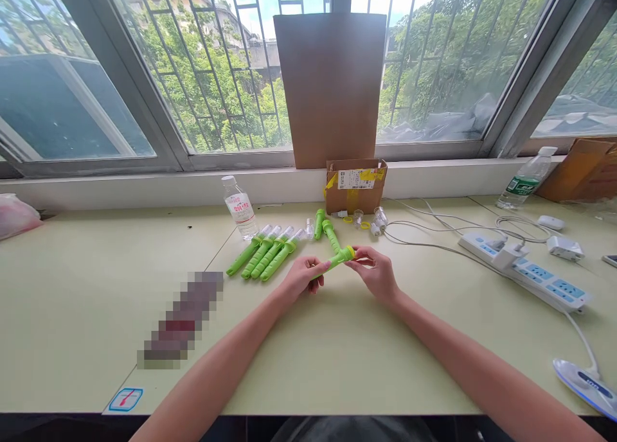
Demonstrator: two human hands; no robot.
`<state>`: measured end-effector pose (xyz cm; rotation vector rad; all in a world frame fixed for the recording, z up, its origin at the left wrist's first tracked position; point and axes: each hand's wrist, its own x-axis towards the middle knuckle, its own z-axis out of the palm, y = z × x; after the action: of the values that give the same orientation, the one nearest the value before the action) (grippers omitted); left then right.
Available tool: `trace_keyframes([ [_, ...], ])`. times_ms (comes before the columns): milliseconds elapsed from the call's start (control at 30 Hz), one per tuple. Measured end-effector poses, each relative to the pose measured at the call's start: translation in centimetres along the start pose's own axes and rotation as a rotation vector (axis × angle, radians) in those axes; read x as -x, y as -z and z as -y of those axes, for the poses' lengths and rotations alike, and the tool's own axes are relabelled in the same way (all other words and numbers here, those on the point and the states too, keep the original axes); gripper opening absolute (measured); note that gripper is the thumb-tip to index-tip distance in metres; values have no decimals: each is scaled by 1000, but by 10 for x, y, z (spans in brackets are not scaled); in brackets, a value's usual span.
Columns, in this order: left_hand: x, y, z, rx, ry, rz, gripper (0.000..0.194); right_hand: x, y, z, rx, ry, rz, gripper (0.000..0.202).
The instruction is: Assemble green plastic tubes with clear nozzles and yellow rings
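Wrapped around a green tube is my left hand, holding it tilted above the table. The fingertips of my right hand pinch the yellow ring at the tube's upper right end. Just behind lie two more green tubes without clear tops, one partly covered by the held tube and one farther back. To the left, several green tubes with clear tops lie side by side. Clear caps and yellow rings sit behind my right hand.
A water bottle stands behind the row of tubes. An open cardboard box is against the sill. On the right are a power strip with cables, a second bottle and a white device. A blurred dark object lies at left.
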<state>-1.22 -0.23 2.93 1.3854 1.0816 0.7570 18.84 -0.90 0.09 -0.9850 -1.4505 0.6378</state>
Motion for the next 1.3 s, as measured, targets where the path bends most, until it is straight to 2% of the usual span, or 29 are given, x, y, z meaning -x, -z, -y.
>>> trace_keyframes([
  [333, -1, -2, 1, -14, -22, 36, 46, -2, 0, 0, 6, 13, 48, 34],
  [867, -1, 0, 1, -5, -20, 65, 46, 0, -3, -3, -22, 5, -41, 28],
  [1133, -1, 1, -1, -8, -17, 76, 46, 1, -2, -2, 47, 44, -54, 28],
  [1300, -1, 1, 0, -17, -16, 88, 46, -1, -3, -2, 0, 33, -38, 28],
])
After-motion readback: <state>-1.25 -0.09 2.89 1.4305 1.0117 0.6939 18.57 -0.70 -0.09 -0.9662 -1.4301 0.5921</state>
